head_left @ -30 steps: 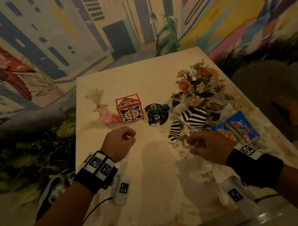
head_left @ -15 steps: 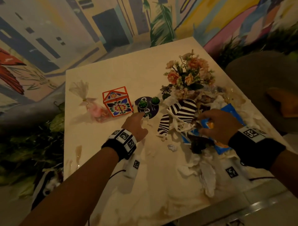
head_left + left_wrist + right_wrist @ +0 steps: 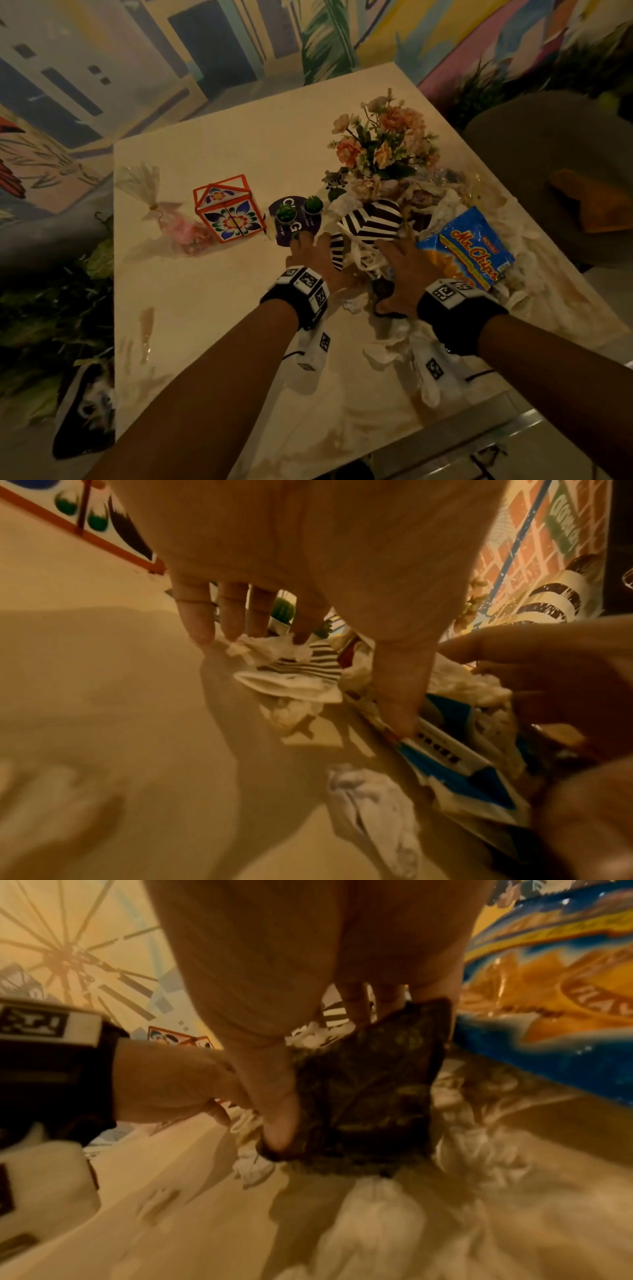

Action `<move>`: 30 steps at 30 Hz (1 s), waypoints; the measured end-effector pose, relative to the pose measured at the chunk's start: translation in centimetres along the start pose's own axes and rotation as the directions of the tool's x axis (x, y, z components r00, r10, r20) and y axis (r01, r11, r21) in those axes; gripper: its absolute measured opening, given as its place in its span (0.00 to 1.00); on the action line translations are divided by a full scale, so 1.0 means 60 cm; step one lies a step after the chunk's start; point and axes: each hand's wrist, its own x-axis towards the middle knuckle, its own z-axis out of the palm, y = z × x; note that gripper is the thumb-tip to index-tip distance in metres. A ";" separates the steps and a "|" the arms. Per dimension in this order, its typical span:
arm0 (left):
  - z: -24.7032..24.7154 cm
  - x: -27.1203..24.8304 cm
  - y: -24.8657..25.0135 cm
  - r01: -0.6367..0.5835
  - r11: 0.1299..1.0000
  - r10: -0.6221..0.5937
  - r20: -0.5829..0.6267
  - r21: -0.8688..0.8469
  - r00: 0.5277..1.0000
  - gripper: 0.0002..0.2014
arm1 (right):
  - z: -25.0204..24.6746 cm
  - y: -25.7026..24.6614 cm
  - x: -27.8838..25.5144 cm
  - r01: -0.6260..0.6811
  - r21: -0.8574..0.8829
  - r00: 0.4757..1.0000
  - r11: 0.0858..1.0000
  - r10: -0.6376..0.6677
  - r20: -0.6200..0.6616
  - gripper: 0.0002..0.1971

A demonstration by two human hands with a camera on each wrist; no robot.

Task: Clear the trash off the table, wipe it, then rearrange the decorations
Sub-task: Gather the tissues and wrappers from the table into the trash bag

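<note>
A trash pile lies right of the table's (image 3: 205,308) middle: zebra-striped paper cups (image 3: 370,222), crumpled white tissues (image 3: 424,356), a blue Mr. Chips bag (image 3: 469,253) and a dark wrapper (image 3: 369,1096). My left hand (image 3: 315,253) reaches over the pile's left side with straight, spread fingers (image 3: 202,626); the fingertips touch a tissue and the thumb (image 3: 397,712) presses a blue-and-white wrapper (image 3: 455,767). My right hand (image 3: 399,270) pinches the dark wrapper between thumb and fingers, beside the chips bag (image 3: 548,988).
Decorations stand behind the pile: a flower bouquet (image 3: 383,144), two small cactus pots (image 3: 286,214) on a dark disc, an orange floral box (image 3: 226,212) and a pink favour bag (image 3: 178,226). A brown spill (image 3: 147,318) marks the left side. A chair (image 3: 548,154) stands right.
Both hands moved forward from the near part of the table into the trash pile. The left fist opened out over the tissues; the right hand took hold of the dark wrapper.
</note>
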 end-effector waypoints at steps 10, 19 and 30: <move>0.013 0.004 0.017 -0.054 0.997 0.048 -0.111 -0.051 0.993 0.20 | 0.028 -0.011 0.029 -0.021 0.106 0.998 0.994 0.027 -0.050 0.48; -0.016 -0.003 -0.030 0.009 0.978 -0.010 -0.005 -0.207 1.000 0.13 | 0.028 -0.029 0.020 -0.016 -0.038 0.997 0.999 0.012 -0.079 0.36; -0.060 -0.055 -0.060 -0.075 0.959 0.054 -0.086 -0.274 0.995 0.08 | -0.024 -0.024 -0.001 0.021 0.281 0.991 0.960 0.018 -0.134 0.35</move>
